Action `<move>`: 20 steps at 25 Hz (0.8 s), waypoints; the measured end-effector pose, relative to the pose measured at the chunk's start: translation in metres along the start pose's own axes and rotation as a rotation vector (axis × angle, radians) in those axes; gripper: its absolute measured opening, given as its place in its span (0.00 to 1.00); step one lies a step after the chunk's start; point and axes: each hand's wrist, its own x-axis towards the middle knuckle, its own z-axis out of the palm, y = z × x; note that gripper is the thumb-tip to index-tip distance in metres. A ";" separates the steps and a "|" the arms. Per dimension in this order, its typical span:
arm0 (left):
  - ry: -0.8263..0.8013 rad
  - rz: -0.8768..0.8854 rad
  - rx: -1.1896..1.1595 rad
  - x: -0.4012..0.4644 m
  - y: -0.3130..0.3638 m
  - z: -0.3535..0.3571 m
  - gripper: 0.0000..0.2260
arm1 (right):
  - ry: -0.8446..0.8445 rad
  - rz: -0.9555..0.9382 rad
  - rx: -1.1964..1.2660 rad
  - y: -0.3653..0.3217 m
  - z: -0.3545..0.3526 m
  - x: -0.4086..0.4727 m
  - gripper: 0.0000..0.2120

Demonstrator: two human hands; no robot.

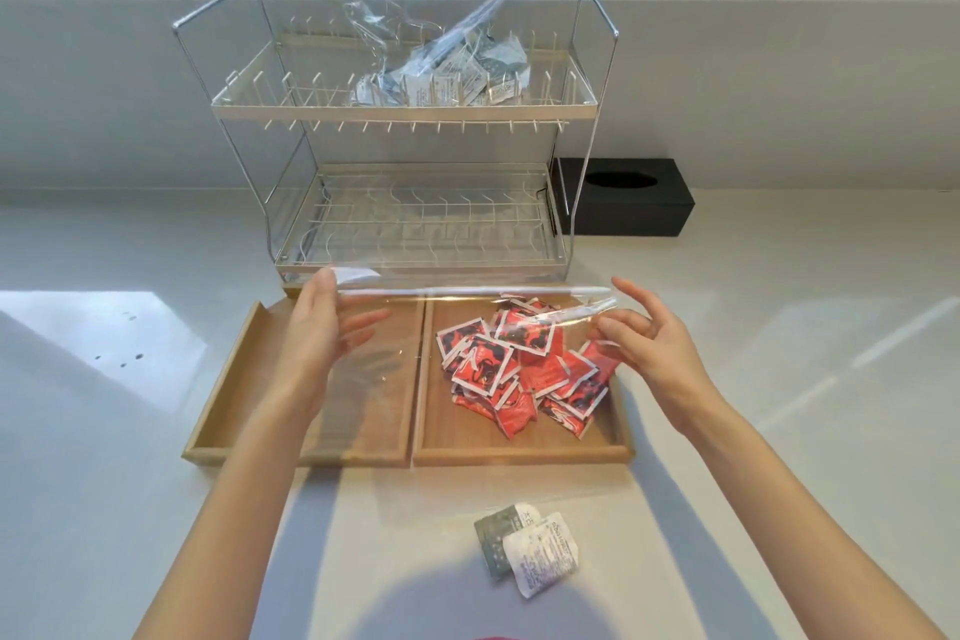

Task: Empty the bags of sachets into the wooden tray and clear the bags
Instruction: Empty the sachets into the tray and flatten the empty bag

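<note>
Clearly the wooden tray (249,374) is the fixed point here, lying on the counter with two compartments side by side. Over its left compartment, which holds no sachets, the left hand (322,327) has its fingers on the left end of a clear bag's (395,322) white zip strip, gripping it as far as I can tell; the pinch itself is hard to make out through the film. That end is kept up, I judge, so the film stays stretched and the mouth hangs open over the right compartment. There a single heap of red sachets (524,369) lies on the wood, too overlapped to count exactly, though well over a dozen show, some still under the film. At the tray's right edge the right hand (644,343) has its fingers spread and loose, touching the other end of the strip without closing on it. Behind the tray stands one two-tier wire rack (405,112); its upper tier carries a second clear bag (441,16) with white and grey sachets still inside, so one bag waits. In front of the tray, on the counter, lie two loose sachets (527,548), one grey, one white. Right of the rack sits one black tissue box (628,198).
</note>
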 end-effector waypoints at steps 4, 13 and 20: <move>-0.167 0.026 0.176 -0.013 -0.003 0.000 0.31 | 0.175 -0.092 0.084 -0.006 0.001 0.001 0.17; -0.411 0.330 0.617 -0.015 0.016 0.014 0.27 | 0.123 -0.217 -0.091 -0.033 -0.033 0.004 0.20; -0.455 0.507 0.740 -0.002 0.041 0.057 0.18 | 0.259 -0.368 -0.186 -0.065 -0.084 0.012 0.11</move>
